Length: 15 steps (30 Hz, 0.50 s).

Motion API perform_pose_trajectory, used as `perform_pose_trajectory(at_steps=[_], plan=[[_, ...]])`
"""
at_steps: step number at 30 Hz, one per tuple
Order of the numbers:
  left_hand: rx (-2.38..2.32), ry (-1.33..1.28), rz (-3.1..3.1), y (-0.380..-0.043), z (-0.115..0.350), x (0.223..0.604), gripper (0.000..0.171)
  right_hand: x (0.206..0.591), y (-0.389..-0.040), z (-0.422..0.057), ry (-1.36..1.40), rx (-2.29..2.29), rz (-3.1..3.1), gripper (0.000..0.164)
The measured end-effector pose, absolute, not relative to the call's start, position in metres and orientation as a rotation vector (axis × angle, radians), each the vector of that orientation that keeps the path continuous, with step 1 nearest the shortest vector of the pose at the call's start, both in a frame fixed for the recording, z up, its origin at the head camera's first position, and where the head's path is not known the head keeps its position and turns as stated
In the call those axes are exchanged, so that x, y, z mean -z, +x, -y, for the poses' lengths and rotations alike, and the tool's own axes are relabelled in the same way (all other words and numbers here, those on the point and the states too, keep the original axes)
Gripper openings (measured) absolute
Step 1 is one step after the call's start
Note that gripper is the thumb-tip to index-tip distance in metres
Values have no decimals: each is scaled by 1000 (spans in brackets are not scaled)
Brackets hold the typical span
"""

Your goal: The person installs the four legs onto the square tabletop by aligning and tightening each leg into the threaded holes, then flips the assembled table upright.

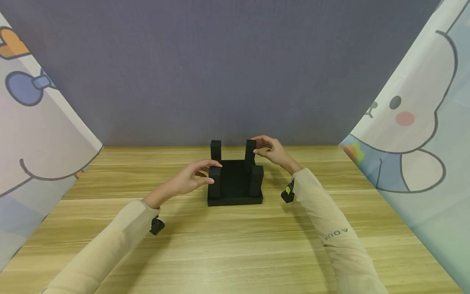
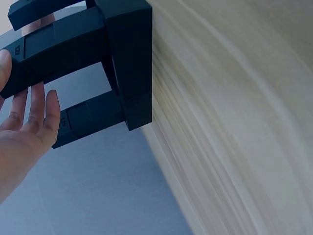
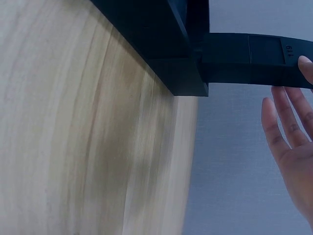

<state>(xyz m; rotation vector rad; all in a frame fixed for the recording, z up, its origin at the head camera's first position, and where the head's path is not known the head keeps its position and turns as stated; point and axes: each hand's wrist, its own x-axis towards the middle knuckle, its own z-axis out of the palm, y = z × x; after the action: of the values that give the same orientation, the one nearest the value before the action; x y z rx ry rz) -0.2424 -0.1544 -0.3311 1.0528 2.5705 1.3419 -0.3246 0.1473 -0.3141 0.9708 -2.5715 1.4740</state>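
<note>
A black square base [image 1: 235,201] with an upright post at each corner stands on the table, its posts pointing up. My left hand [image 1: 191,178] pinches the top of the near left post [image 1: 215,188] between thumb and fingers. In the left wrist view the thumb lies against one face of that post [image 2: 63,46], with the fingers on its other side. At the far right post [image 1: 249,159], my right hand [image 1: 274,153] grips the upper end. The right wrist view shows this post [image 3: 234,58] with a small raised "119" near its tip.
The far left post [image 1: 216,150] and near right post [image 1: 256,181] stand untouched. Behind the wooden table [image 1: 227,245] rises a grey-blue wall panel [image 1: 220,73]. Cartoon-printed sheets flank the table left [image 1: 44,130] and right [image 1: 415,134].
</note>
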Motion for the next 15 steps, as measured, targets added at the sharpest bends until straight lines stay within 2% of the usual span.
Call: perform_pose_trajectory(at_steps=[15], plan=[[-1354, 1063, -2591, -242, 154, 338, 44, 309, -320, -145, 956, -1464, 2595, 41]])
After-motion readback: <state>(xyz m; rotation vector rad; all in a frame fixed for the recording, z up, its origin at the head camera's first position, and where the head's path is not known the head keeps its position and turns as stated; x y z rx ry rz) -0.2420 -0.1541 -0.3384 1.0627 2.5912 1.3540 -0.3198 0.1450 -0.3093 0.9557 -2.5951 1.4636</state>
